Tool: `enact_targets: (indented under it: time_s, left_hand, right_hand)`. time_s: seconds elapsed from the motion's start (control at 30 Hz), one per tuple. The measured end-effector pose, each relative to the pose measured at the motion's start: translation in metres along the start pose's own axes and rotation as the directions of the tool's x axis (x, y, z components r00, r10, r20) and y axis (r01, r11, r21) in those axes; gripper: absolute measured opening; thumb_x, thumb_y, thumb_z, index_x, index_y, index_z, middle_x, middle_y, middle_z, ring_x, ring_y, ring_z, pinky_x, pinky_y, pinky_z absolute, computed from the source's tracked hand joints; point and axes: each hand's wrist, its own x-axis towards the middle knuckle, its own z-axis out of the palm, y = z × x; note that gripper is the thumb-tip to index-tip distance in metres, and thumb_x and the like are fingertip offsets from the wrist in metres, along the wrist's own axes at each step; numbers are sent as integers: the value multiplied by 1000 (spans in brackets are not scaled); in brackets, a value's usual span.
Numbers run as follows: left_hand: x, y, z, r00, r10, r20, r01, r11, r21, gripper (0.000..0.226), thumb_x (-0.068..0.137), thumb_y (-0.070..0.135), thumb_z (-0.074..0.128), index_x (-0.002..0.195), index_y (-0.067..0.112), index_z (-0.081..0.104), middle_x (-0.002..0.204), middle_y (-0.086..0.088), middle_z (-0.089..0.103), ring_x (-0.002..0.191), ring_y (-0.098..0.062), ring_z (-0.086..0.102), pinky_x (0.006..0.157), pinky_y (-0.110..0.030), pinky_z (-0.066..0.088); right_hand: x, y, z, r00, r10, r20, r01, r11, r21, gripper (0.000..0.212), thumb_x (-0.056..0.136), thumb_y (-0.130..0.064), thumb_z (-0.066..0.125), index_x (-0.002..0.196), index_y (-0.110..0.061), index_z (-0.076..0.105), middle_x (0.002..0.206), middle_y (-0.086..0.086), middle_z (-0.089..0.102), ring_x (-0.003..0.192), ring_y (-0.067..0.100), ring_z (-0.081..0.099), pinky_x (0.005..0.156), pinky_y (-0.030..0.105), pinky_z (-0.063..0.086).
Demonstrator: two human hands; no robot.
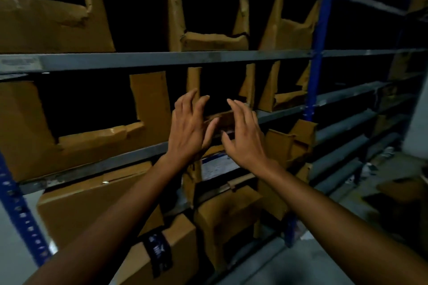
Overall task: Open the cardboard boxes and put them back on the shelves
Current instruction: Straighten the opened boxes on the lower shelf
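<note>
Both my arms reach forward to the middle shelf (pixel 115 159). My left hand (pixel 188 127) and my right hand (pixel 245 133) are held side by side with fingers spread, holding nothing. Between and just behind them sits a small brown cardboard box (pixel 223 118) with a cut-out front, on the shelf edge. The hands hover at its front; I cannot tell if they touch it. Opened cardboard boxes with cut fronts stand left (pixel 76 127) and right (pixel 284 97) of it on the same shelf level.
More cut-open boxes (pixel 53 23) fill the upper shelf (pixel 162 59). Closed boxes (pixel 92 206) sit on the lower shelf. Blue uprights (pixel 320 53) frame the rack. The grey floor (pixel 324 257) lies at the lower right, with debris farther back.
</note>
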Motion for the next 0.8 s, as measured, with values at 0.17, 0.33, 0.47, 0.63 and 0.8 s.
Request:
enact_targets:
  time_s: [0.17,0.33,0.47,0.63,0.8]
  left_hand:
    - [18,96,59,996,-81,25,84,990,-117,51,96,44,43,134,10,40,141,-19,37,128,-35,38,103,-44,37]
    - [32,181,116,992,-116,52,124,973,-192,52,96,43,46,134,8,43,141,-17,37,129,-30,36,102,-40,39]
    - [42,227,153,986,-148,81,163,959,-233,53,95,43,45,135,7,43,141,-18,37,128,-31,36,102,-42,40]
    - [49,253,195,987,-131,91,149,963,-226,52,96,42,47,134,8,42,139,-17,38,126,-30,37,99,-38,40]
    - [39,262,244,980,-150,127,175,959,-222,46,95,38,50,131,9,45,136,-15,40,123,-28,39,95,-39,44]
  right_hand:
    - [-31,91,-76,999,47,1,-47,995,-87,72,85,-25,64,148,-13,32,145,12,39,129,29,41,101,38,42]
    - [-54,176,-144,989,148,12,-144,973,-183,73,87,-27,64,150,-16,28,145,11,38,130,29,40,102,40,41]
    - [-68,231,-182,977,211,27,-201,960,-196,74,88,-27,63,151,-15,25,146,11,37,131,29,38,101,40,40]
    - [-84,282,-197,968,248,36,-238,954,-180,71,88,-24,64,150,-13,28,144,12,40,130,28,39,98,37,41]
    - [-97,336,-181,943,317,99,-292,933,-210,72,89,-26,62,150,-15,26,144,10,38,131,27,37,97,39,43]
